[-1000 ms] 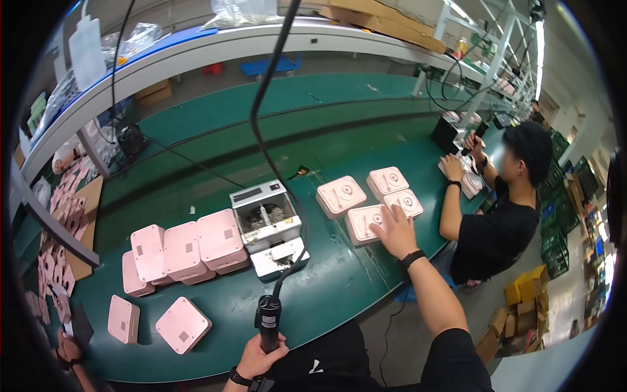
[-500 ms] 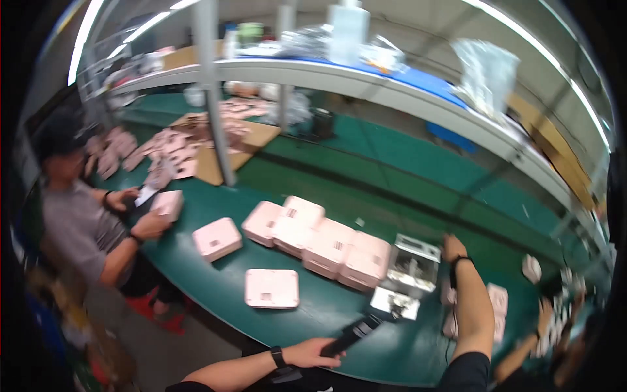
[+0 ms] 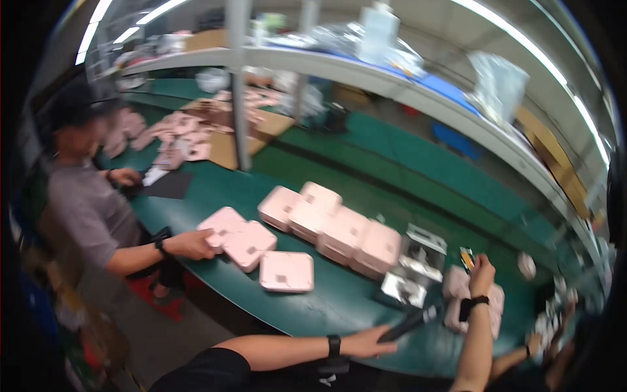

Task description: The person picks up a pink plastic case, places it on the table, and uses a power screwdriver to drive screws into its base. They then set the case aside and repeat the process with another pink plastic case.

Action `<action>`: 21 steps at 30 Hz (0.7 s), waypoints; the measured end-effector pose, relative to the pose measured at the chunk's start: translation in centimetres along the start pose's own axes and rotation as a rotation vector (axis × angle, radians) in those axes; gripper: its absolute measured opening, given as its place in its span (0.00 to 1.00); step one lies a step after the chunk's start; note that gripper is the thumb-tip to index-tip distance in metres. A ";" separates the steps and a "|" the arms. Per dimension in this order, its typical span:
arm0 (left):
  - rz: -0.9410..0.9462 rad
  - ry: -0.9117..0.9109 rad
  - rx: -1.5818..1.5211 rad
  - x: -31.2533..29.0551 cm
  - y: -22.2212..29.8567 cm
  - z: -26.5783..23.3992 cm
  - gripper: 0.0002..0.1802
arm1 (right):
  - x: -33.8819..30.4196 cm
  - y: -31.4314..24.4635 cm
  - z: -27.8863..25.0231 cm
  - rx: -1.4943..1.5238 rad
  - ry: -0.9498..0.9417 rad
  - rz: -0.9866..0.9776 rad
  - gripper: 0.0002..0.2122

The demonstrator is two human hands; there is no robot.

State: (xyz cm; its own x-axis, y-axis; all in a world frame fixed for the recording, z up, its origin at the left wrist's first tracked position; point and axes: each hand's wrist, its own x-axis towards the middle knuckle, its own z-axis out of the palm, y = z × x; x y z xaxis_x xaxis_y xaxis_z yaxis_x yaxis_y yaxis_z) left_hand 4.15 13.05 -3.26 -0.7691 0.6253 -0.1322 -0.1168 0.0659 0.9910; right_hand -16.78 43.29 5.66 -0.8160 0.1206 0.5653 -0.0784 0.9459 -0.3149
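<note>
My left hand (image 3: pixel 368 342) is closed around a black stick-shaped electric screwdriver (image 3: pixel 411 323), which points up and to the right over the front of the table. My right hand (image 3: pixel 482 276) is pinched, with a small yellow and dark piece (image 3: pixel 466 259) at its fingertips, too blurred to name. Below that hand sit several pink square cases (image 3: pixel 456 282), partly covered by my wrist. Between my hands stand a clear-walled box (image 3: pixel 424 251) with metal parts and a small white tray (image 3: pixel 403 289) of little dark bits.
A row of stacked pink cases (image 3: pixel 343 234) runs across the green table (image 3: pixel 313 333). On the left, a co-worker's hand (image 3: pixel 191 245) touches one of three flat pink cases (image 3: pixel 250 245). A grey post (image 3: pixel 239 98) and loaded shelf (image 3: pixel 366 72) stand behind. Another person's arm is at the right.
My right hand has come back toward the pink cases, with the small piece now at its fingertips. My left hand and screwdriver moved right. The co-worker set a case beside the others.
</note>
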 end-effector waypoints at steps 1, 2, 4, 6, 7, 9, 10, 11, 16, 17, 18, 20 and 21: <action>0.034 0.030 -0.085 1.1 0.1 0.5 0.22 | -1.5 -0.4 -1.3 0.078 0.079 0.020 0.08; 0.064 0.057 -0.173 2.4 0.6 0.9 0.21 | -3.4 -0.1 -2.2 0.116 0.162 -0.025 0.08; 0.052 0.156 -0.141 5.4 0.7 1.5 0.18 | -7.6 -0.7 -4.0 0.188 0.237 0.079 0.09; 0.032 0.209 -0.186 8.4 1.8 2.2 0.22 | -11.7 -0.5 -5.2 0.400 0.251 0.319 0.10; 0.036 0.200 -0.190 9.9 1.8 2.5 0.22 | -14.2 0.2 -4.7 0.577 0.269 0.390 0.11; 0.061 0.390 -0.017 13.0 1.7 3.3 0.26 | -18.5 -1.7 -5.9 0.760 0.109 0.570 0.11; 0.097 0.474 0.061 14.4 1.5 3.9 0.27 | -20.3 -2.1 -6.1 0.740 0.115 0.597 0.11; 0.124 0.574 0.143 15.7 1.6 4.7 0.28 | -22.2 -2.6 -6.1 0.728 0.107 0.615 0.11; 0.236 0.784 0.271 21.6 -3.7 4.8 0.36 | -27.3 -3.5 -4.8 0.732 -0.080 0.523 0.13; 0.113 0.574 0.307 19.8 -1.2 7.7 0.39 | -28.7 0.5 -4.1 0.686 -0.027 0.533 0.12; 0.555 0.780 0.338 18.4 -3.8 6.9 0.32 | -28.2 -3.3 -4.6 0.733 -0.123 0.477 0.12; 0.656 0.680 0.339 12.1 -3.7 6.7 0.22 | -27.9 -10.1 -7.2 0.721 -0.062 0.467 0.23; 0.400 0.262 0.042 8.0 -1.3 6.4 0.23 | -28.4 -10.8 -6.4 0.734 -0.113 0.451 0.23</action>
State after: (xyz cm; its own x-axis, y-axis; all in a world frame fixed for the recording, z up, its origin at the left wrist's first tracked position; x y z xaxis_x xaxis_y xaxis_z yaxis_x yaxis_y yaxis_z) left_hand 2.20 22.92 -5.46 -0.8819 0.3910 0.2635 0.2417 -0.1049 0.9647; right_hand 10.94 31.54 -2.14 -0.9072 0.3696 0.2012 -0.0514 0.3772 -0.9247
